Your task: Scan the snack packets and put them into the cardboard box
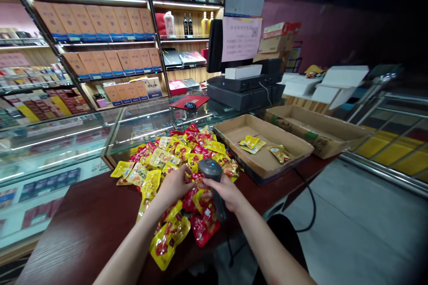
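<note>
A large pile of yellow and red snack packets (pixel 167 158) covers the middle of the dark red table. My right hand (pixel 225 190) is wrapped round a dark barcode scanner (pixel 210 169), whose head points away over the pile. Just left of it, my left hand (pixel 179 182) has its fingertips pinched together above the packets; what they hold, if anything, is too small to make out. A red packet (pixel 204 227) lies below the scanner, and a yellow packet (pixel 170 238) lies near the table's front edge.
Behind and right of the pile is a shallow cardboard box (pixel 287 136) with a few packets inside. Another cardboard box (pixel 321 129) stands beyond it. A glass counter (pixel 133 122), a monitor (pixel 216 49) and a black cash drawer (pixel 240 95) are at the back. A cable (pixel 314 207) hangs at the right.
</note>
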`<state>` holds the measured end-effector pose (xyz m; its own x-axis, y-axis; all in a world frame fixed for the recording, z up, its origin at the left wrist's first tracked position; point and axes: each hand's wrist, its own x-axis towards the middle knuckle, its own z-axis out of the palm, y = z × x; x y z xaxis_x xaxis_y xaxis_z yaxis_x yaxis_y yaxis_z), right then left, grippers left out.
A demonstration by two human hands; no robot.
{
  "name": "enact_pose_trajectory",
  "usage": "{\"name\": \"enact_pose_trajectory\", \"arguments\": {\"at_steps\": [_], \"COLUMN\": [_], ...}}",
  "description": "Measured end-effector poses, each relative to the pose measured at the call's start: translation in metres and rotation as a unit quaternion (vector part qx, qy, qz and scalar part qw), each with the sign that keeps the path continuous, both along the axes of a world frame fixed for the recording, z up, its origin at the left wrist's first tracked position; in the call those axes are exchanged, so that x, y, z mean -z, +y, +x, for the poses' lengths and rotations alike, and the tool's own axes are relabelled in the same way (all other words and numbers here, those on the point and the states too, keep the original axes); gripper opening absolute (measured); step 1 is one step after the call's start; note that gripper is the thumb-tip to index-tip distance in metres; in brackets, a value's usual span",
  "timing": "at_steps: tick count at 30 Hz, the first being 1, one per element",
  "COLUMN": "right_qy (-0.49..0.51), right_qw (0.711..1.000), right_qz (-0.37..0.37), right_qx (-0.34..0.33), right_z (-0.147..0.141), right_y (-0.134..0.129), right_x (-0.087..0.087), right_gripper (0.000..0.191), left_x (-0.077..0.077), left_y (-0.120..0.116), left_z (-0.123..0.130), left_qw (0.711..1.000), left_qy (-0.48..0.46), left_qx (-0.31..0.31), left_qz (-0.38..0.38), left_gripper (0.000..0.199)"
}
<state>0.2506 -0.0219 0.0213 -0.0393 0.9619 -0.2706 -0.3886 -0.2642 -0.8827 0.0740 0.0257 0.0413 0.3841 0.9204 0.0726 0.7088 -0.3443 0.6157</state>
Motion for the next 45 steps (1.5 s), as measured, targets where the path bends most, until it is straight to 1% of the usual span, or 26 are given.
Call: {"name": "enact_pose_trajectory", "arguments": {"at_steps": [3,6,8,10,13,14,16,18,20,22,25,28,31,34,36,38,39,41,43,45], "right_qy": [0.037,0.061,0.067,0.071,0.093,0.111,0.164,0.224,0.272,0.302,0.307,0.278,0.248,0.217,0.185,0.152,0.137,0.116,0.105,0.103], "right_qw": [0.999,0.998,0.997,0.996,0.992,0.99,0.983,0.973,0.962,0.952,0.951,0.96,0.969,0.976,0.982,0.988,0.99,0.993,0.992,0.991], "right_qz": [-0.022,-0.015,0.002,0.02,0.039,0.042,0.04,0.026,0.009,0.008,0.026,0.023,0.019,0.009,0.009,0.01,0.008,0.005,0.015,0.031], "right_qx": [0.013,0.018,0.03,0.048,0.078,0.082,0.074,0.041,-0.005,-0.035,-0.032,-0.014,0.01,0.034,0.033,0.012,-0.004,-0.035,-0.065,-0.075], "right_z": [-0.002,-0.002,-0.002,0.0,0.007,0.011,0.019,0.025,0.029,0.03,0.029,0.029,0.029,0.03,0.033,0.037,0.038,0.039,0.035,0.027], "right_y": [0.006,0.015,0.024,0.035,0.049,0.053,0.059,0.064,0.069,0.074,0.08,0.085,0.085,0.086,0.087,0.089,0.089,0.087,0.084,0.08], "right_x": [0.004,-0.001,-0.007,-0.014,-0.028,-0.032,-0.041,-0.048,-0.053,-0.057,-0.06,-0.063,-0.066,-0.071,-0.073,-0.074,-0.074,-0.072,-0.07,-0.067], "right_gripper": [0.029,0.027,0.024,0.023,0.023,0.022,0.019,0.016,0.016,0.019,0.022,0.022,0.018,0.013,0.012,0.013,0.014,0.017,0.021,0.026], "left_x": [0.007,0.006,-0.001,-0.012,-0.03,-0.035,-0.043,-0.047,-0.047,-0.045,-0.04,-0.038,-0.036,-0.036,-0.036,-0.035,-0.033,-0.028,-0.023,-0.018], "left_y": [0.008,0.02,0.03,0.04,0.051,0.053,0.054,0.054,0.054,0.056,0.061,0.067,0.07,0.07,0.071,0.072,0.073,0.075,0.079,0.084], "left_z": [0.004,0.008,0.012,0.016,0.02,0.021,0.02,0.019,0.018,0.019,0.021,0.022,0.021,0.018,0.015,0.011,0.009,0.008,0.008,0.01], "left_qw": [0.999,0.997,0.994,0.986,0.969,0.964,0.954,0.94,0.932,0.933,0.931,0.927,0.935,0.936,0.928,0.913,0.904,0.884,0.864,0.841], "left_qy": [-0.033,-0.075,-0.106,-0.147,-0.21,-0.225,-0.248,-0.273,-0.29,-0.293,-0.302,-0.307,-0.302,-0.324,-0.353,-0.387,-0.407,-0.45,-0.492,-0.531], "left_qx": [-0.005,-0.022,-0.034,-0.053,-0.071,-0.064,-0.037,-0.008,0.019,0.037,0.024,0.021,0.036,0.07,0.101,0.124,0.127,0.111,0.072,0.024], "left_qz": [0.007,0.009,0.021,0.051,0.111,0.129,0.166,0.202,0.216,0.207,0.205,0.214,0.184,0.116,0.064,0.013,-0.011,-0.054,-0.082,-0.098], "left_gripper": [0.027,0.027,0.028,0.03,0.022,0.019,0.02,0.025,0.025,0.024,0.024,0.025,0.025,0.019,0.012,0.006,0.006,0.011,0.015,0.013]}}
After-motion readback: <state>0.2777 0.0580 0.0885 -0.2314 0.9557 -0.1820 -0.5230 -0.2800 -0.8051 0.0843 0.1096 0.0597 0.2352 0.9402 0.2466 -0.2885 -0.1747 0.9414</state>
